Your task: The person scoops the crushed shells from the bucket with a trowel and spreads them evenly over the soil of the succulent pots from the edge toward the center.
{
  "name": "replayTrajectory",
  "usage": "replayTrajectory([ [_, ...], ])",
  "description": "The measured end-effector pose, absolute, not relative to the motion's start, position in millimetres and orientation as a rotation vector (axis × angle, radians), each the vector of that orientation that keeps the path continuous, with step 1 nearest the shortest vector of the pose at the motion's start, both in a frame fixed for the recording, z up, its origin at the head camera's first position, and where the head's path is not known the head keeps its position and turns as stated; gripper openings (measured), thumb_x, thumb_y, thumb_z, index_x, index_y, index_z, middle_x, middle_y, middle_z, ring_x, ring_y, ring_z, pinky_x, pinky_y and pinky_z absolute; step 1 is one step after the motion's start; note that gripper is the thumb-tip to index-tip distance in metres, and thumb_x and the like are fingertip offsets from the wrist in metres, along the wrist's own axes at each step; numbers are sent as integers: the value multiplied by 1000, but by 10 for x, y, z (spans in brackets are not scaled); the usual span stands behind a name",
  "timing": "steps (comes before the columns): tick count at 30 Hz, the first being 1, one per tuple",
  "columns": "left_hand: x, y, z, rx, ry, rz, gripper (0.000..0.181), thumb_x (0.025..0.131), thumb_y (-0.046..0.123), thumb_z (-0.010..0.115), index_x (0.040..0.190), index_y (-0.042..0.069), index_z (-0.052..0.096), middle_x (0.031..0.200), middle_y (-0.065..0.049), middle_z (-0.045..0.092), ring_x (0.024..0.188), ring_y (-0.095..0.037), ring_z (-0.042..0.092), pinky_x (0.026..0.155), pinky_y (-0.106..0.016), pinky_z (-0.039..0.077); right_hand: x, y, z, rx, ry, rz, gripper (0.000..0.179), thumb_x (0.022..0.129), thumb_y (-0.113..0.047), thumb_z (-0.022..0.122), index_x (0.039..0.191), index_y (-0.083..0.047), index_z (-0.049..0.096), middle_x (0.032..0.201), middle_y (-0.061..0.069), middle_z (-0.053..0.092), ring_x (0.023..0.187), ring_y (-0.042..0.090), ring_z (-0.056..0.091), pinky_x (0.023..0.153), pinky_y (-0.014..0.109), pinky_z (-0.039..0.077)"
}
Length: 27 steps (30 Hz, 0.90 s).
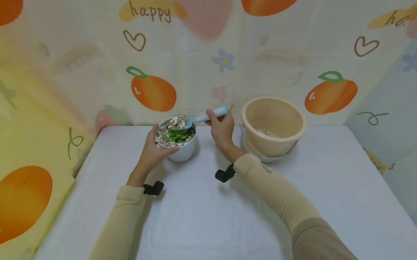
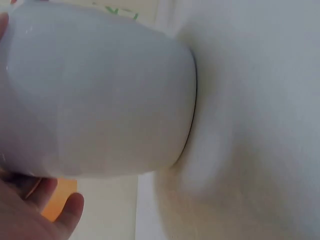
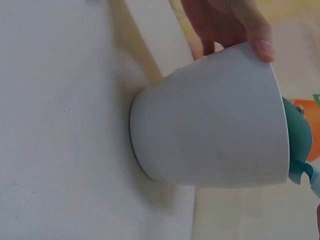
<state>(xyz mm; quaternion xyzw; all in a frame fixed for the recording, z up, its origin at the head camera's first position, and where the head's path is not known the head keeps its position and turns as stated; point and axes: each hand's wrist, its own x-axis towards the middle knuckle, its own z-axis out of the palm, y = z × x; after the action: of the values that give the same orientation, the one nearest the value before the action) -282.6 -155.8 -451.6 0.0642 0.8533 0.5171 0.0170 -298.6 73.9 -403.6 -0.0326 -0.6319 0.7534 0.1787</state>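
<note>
A white flowerpot [image 1: 182, 154] stands upright at the table's far edge, holding a green succulent [image 1: 177, 137] amid small pale pebbles [image 1: 164, 138]. My left hand [image 1: 152, 150] grips the pot from its left side, thumb along the front near the rim. In my right hand [image 1: 223, 129] is the light-blue handle of a small trowel [image 1: 212, 114]. Its scoop lies over the pot's opening, heaped with pebbles, just behind the plant. The right wrist view shows the teal underside of the scoop [image 3: 298, 132] at the rim and my left thumb pressed on the pot wall.
To the right of my right hand stands a beige bucket [image 1: 273, 141] with a pale handle hanging down its side and a few pebbles at its bottom. White cloth covers the table [image 1: 190, 221]. A fruit-patterned curtain [image 1: 189, 74] hangs close behind the pot and bucket.
</note>
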Motion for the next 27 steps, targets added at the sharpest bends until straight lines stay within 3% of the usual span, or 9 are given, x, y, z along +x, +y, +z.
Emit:
replayTrajectory([
  [6, -2823, -1575, -4497, 233, 2693, 1563, 116, 74, 42, 83, 157, 13, 9, 159, -19, 16, 146, -37, 21, 117, -60, 23, -2957, 702, -4001, -26, -1773, 2060, 23, 92, -12, 67, 102, 3, 53, 87, 7, 62, 79, 14, 67, 78, 29, 60],
  [14, -2873, -1631, -4473, 304, 2633, 1569, 114, 78, 36, 81, 158, 11, 4, 163, -16, 8, 150, -34, 14, 119, -56, 21, -2884, 653, -3986, 78, -1845, 1898, 30, 93, -17, 67, 104, 6, 52, 93, 19, 64, 86, 32, 68, 78, 29, 59],
  [27, -2849, -1618, -4508, 272, 2617, 1582, 110, 79, 32, 79, 158, 12, 4, 163, -16, 9, 150, -34, 15, 119, -55, 21, -2869, 675, -4057, 75, -1806, 1941, 26, 93, -15, 66, 102, 5, 52, 94, 18, 64, 86, 23, 68, 79, 26, 59],
])
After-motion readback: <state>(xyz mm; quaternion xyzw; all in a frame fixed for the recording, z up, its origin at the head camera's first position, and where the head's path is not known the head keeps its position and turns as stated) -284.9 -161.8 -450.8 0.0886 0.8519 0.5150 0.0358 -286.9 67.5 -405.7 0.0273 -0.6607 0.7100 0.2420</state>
